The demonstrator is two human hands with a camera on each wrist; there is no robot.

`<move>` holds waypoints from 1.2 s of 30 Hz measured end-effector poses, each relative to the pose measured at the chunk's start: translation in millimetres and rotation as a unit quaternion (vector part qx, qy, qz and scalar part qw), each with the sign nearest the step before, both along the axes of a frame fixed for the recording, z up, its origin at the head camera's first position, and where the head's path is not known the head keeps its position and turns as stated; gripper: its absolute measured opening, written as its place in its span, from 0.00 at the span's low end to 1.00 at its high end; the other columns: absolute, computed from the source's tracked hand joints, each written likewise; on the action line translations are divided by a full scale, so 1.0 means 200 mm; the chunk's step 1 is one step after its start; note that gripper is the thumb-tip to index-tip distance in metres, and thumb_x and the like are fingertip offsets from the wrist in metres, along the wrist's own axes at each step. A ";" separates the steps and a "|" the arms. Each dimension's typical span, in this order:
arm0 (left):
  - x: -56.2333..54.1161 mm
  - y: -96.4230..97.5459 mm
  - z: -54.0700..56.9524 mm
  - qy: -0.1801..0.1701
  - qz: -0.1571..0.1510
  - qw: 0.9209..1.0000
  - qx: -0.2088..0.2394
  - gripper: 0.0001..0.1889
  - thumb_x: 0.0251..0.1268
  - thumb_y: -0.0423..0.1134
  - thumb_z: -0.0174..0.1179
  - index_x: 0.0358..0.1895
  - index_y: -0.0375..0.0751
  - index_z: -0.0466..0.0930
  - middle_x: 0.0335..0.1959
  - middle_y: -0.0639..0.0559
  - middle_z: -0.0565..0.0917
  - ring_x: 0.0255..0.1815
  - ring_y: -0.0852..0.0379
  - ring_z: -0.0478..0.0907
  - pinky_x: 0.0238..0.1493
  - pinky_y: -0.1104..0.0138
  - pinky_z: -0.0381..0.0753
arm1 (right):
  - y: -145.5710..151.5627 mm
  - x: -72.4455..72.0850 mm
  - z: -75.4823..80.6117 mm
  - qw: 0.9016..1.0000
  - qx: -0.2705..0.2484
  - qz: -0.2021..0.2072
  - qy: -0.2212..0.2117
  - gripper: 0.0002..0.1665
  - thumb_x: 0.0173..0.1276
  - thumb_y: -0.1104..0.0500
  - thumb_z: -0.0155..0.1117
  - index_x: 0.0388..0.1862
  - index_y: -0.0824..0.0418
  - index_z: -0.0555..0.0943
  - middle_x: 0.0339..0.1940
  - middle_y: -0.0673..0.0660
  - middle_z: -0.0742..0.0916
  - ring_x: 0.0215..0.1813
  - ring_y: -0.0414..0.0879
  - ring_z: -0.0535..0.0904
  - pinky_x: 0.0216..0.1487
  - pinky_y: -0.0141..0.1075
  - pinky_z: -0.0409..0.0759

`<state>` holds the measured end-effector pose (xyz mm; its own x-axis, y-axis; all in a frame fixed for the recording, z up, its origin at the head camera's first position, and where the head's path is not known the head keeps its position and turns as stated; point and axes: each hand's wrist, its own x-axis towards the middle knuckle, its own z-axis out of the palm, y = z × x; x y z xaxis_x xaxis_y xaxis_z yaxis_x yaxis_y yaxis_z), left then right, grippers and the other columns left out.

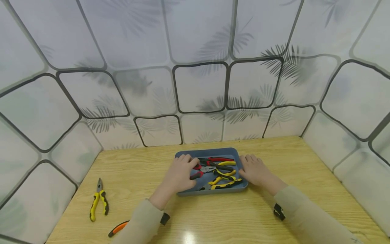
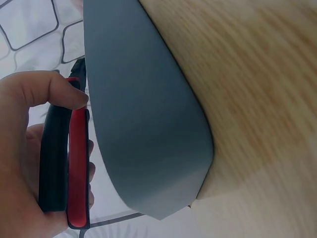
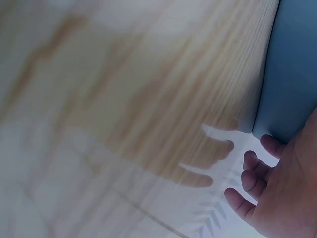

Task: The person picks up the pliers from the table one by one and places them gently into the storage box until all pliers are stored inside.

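Note:
A blue-grey tray [image 1: 210, 192] lies on the wooden table with several pliers in it. My left hand [image 1: 179, 173] is over the tray's left side and grips red-and-black pliers [image 1: 207, 168] by the handles, their nose toward the right. In the left wrist view, the thumb and fingers wrap round the red-and-black handles [image 2: 78, 173] above the tray's side [image 2: 148, 124]. My right hand [image 1: 256, 169] is at the tray's right edge, fingers loosely bent; in the right wrist view those fingers [image 3: 255, 183] hold nothing. Yellow-and-black pliers [image 1: 226, 184] lie near the tray's front.
Yellow-and-black long-nose pliers [image 1: 99, 198] lie on the table [image 1: 137, 176] at the left. An orange-and-black handle [image 1: 118, 228] shows beside my left sleeve, which hides the rest of that tool. A patterned cloth [image 1: 201, 88] rises behind and on both sides.

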<state>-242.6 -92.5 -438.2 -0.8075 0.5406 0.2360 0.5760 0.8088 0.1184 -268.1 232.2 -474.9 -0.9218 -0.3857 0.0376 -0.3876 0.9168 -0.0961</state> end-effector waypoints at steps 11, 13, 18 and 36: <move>0.00 0.03 -0.03 0.004 -0.007 1.000 -0.022 0.29 0.51 0.42 0.73 0.61 0.49 0.80 0.45 0.51 0.78 0.42 0.53 0.67 0.47 0.58 0.71 | 0.00 0.00 0.00 1.000 0.000 -0.001 -0.002 0.34 0.78 0.52 0.55 0.73 0.73 0.69 0.64 0.74 0.80 0.67 0.70 0.75 0.63 0.67 0.75; 0.01 0.03 -0.04 0.003 -0.008 1.000 -0.023 0.29 0.51 0.42 0.73 0.61 0.49 0.80 0.44 0.51 0.78 0.41 0.53 0.67 0.48 0.57 0.70 | 0.00 0.00 0.00 1.000 -0.005 0.000 -0.001 0.34 0.78 0.52 0.54 0.73 0.73 0.68 0.64 0.75 0.80 0.66 0.71 0.75 0.63 0.67 0.75; 0.01 0.05 -0.04 -0.004 -0.011 1.000 -0.027 0.28 0.52 0.44 0.73 0.61 0.51 0.80 0.43 0.52 0.77 0.42 0.53 0.68 0.52 0.54 0.73 | 0.01 0.00 -0.01 1.000 -0.015 0.008 0.007 0.35 0.77 0.50 0.54 0.72 0.74 0.69 0.62 0.75 0.80 0.64 0.71 0.76 0.62 0.67 0.75; 0.01 0.08 -0.06 -0.016 -0.018 0.998 -0.058 0.30 0.55 0.46 0.73 0.64 0.54 0.79 0.51 0.50 0.79 0.50 0.52 0.74 0.53 0.55 0.77 | 0.02 -0.02 -0.03 1.000 -0.017 0.002 0.005 0.34 0.77 0.52 0.54 0.73 0.73 0.69 0.62 0.75 0.80 0.64 0.71 0.76 0.60 0.66 0.75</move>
<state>-241.1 -75.6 -451.1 -0.7934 0.5912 0.1446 0.6021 0.7972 0.0445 -271.2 235.3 -481.3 -0.9197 -0.3879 0.0606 -0.3926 0.9115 -0.1228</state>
